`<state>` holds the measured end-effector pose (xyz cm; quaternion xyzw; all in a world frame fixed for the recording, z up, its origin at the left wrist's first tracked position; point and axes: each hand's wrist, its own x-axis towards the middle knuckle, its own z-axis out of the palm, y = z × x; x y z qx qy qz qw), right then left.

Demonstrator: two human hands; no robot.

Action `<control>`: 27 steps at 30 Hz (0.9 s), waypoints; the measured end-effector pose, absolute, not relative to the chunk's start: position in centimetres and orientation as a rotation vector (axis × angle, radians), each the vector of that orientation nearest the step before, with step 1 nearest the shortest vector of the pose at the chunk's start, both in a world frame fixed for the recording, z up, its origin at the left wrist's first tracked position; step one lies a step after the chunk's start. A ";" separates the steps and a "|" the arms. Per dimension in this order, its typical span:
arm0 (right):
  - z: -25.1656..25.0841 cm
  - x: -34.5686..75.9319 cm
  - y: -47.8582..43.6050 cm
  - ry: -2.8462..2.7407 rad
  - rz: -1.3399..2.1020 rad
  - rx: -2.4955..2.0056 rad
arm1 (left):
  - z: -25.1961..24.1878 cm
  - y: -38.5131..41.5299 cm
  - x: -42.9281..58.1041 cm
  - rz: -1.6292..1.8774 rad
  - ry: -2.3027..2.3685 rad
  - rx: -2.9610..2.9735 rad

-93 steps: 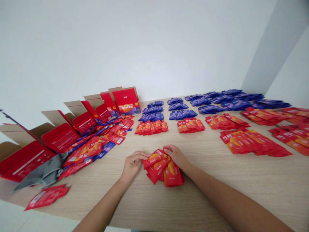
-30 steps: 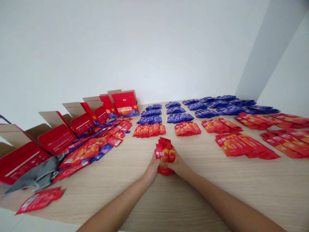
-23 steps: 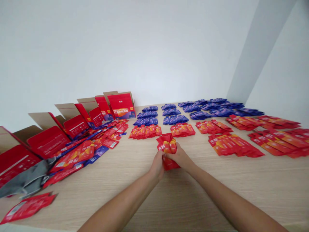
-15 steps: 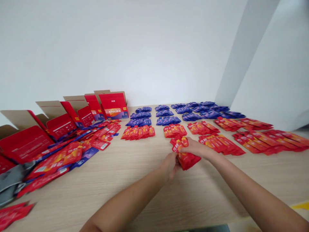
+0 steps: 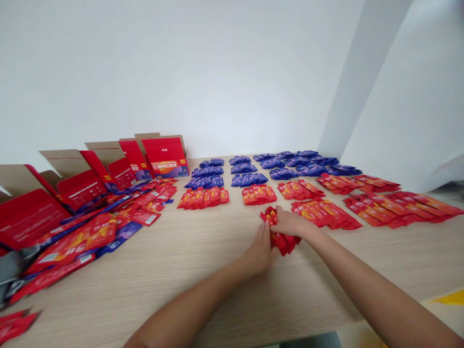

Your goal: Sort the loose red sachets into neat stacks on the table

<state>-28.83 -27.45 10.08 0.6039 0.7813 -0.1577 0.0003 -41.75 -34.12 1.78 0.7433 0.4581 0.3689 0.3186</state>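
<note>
Between my two hands is a bundle of red sachets, low over the table. My left hand grips its left side, and my right hand closes over its top and right side. The fingers partly hide the bundle. Just behind it lies a fanned group of red sachets. Right of my right hand is another fanned red group. A further red group lies to the left.
Rows of purple sachets lie toward the wall. On the left stand open red cartons beside a loose heap of red and purple sachets. A grey cloth item is at the left edge. More red sachets spread at right.
The bundle has been squeezed more upright and tighter between my hands. My left hand has moved up along its side. The view has shifted slightly to the right.
</note>
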 end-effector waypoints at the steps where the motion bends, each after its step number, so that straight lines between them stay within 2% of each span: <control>1: 9.6 -28.5 -27.1 2.483 -0.508 1.919 | 1.5 -34.4 -41.5 0.909 1.234 1.983; 6: 7.5 -26.6 -25.6 2.716 -0.850 2.094 | 0.7 -34.5 -41.2 0.756 1.406 2.111; 11: 6.3 -25.3 -25.2 2.629 -1.404 2.230 | 0.3 -33.8 -41.8 0.771 1.432 2.197; 14: 5.5 -25.5 -24.8 2.589 -1.558 2.270 | 0.6 -33.1 -42.7 0.793 1.421 2.212; 21: 4.3 -26.0 -24.3 2.733 -1.371 2.417 | 1.9 -30.7 -45.3 0.700 1.380 2.226; 27: 2.5 -25.8 -25.5 3.164 -0.855 2.291 | 1.6 -30.1 -45.2 0.717 1.390 2.314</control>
